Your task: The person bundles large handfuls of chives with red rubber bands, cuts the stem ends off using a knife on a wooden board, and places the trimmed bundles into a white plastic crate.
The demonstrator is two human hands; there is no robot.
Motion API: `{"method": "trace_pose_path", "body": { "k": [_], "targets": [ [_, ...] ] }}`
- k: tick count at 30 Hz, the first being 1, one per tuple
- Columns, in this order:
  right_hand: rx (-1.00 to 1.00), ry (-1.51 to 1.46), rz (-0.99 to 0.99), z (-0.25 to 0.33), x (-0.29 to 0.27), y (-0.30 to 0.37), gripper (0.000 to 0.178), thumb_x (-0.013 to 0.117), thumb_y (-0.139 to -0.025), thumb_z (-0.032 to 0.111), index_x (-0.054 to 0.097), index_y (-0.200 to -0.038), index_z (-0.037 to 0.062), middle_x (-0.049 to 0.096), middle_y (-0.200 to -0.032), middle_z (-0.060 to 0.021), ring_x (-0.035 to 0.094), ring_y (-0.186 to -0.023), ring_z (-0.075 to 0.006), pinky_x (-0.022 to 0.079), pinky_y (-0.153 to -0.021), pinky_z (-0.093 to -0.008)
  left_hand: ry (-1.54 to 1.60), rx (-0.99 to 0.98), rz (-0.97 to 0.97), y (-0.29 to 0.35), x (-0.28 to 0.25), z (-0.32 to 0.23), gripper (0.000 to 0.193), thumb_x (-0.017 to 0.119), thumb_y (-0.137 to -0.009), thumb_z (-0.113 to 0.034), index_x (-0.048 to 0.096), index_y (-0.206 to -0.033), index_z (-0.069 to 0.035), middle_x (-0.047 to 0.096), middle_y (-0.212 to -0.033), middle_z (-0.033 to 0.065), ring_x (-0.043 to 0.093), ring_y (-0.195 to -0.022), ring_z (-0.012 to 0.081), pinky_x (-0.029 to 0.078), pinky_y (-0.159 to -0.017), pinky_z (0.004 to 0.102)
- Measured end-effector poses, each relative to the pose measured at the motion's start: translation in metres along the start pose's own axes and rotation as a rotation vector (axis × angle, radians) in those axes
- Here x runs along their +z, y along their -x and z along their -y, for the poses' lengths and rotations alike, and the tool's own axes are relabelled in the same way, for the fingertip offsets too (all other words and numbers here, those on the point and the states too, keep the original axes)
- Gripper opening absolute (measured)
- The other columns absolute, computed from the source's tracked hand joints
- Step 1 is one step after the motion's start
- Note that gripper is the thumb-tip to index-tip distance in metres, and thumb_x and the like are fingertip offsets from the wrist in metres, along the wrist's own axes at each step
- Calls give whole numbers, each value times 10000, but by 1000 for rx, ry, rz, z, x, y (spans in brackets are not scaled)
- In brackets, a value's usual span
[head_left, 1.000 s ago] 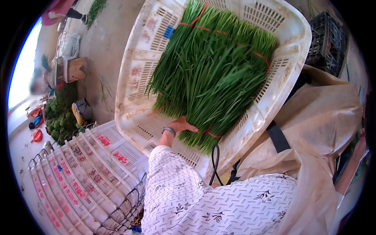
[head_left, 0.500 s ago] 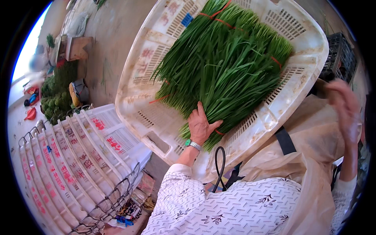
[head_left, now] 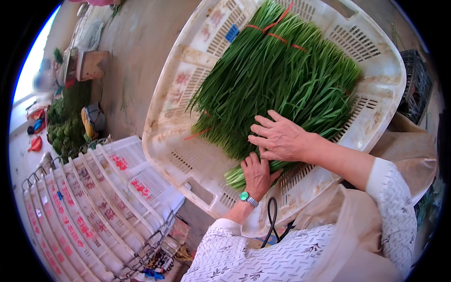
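Observation:
Bundles of long green Chinese chives (head_left: 263,80), tied with red bands, lie side by side in a large white plastic basket (head_left: 157,105) with slotted walls. At the basket's near side my left hand (head_left: 257,176), with a green-faced watch above it, is closed over a bundle near its pale cut stems (head_left: 234,178). Its palm side is hidden. Just above it, my right hand (head_left: 282,139) lies on the leaves with fingers spread and holds nothing. The right forearm crosses over the basket's right rim.
At lower left stands a metal-wire rack (head_left: 141,254) with white, red-printed sheeting (head_left: 94,202). Dark green vegetables (head_left: 68,122) are piled at far left, near a wooden box (head_left: 91,65). A black crate (head_left: 416,84) is beyond the basket's right side. A black cord loop (head_left: 272,216) hangs at the near rim.
My right hand has come in from the far right onto the chives. My left hand's fingers have drawn in over the bundle. The basket appears slightly further right and lower.

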State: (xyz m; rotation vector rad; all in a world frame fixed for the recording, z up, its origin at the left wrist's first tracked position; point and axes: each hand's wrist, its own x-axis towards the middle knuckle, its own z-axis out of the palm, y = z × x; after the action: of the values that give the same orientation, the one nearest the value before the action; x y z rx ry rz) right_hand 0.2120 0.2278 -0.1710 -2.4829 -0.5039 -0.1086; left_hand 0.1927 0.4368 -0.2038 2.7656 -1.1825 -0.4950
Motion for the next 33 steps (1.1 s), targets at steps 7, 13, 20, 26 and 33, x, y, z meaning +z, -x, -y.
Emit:
{"method": "trace_pose_path", "body": {
  "k": [7, 13, 20, 26, 33],
  "targets": [
    [320, 311, 128, -65, -36, 16, 356, 632, -829, 419, 658, -991, 103, 626, -1005, -76, 551, -1067, -272, 384, -958, -515, 326, -177, 71, -29, 11, 36, 932, 820, -619, -561, 481, -1281, 1, 626, -1048, 223, 612, -929, 431, 504, -782, 481],
    [264, 148, -377, -46, -154, 30, 292, 668, -835, 230, 632, -1071, 61, 625, -983, -110, 579, -964, -333, 448, -869, -424, 732, -399, 357, -60, 29, 96, 892, 808, -670, -506, 468, -1293, 35, 612, -1219, 278, 603, -1110, 417, 494, -911, 428],
    [740, 210, -665, 45, -247, 226, 363, 627, -837, 22, 607, -1199, 11, 635, -1144, -151, 624, -1065, -320, 489, -943, -394, 196, -41, -95, -62, -20, 49, 973, 836, -671, -370, 373, -1431, 22, 397, -1451, 245, 362, -1347, 418, 277, -1139, 492],
    [1110, 484, -1184, 152, -220, 371, 296, 605, -875, -9, 593, -1171, -9, 649, -1056, -118, 639, -895, -216, 504, -802, -314, -235, 152, -91, -133, 27, -9, 827, 650, -871, -457, 289, -1528, -108, 260, -1596, 108, 199, -1461, 387, 141, -1166, 534],
    [2043, 273, -1689, 309, 27, 464, 202, 613, -894, 70, 618, -1078, -12, 654, -899, -115, 639, -845, -175, 505, -765, -303, -258, 433, -252, -164, 31, -61, 697, 630, -918, -328, 328, -1490, -68, 395, -1490, 154, 348, -1377, 362, 259, -1124, 489]
  ]
}}
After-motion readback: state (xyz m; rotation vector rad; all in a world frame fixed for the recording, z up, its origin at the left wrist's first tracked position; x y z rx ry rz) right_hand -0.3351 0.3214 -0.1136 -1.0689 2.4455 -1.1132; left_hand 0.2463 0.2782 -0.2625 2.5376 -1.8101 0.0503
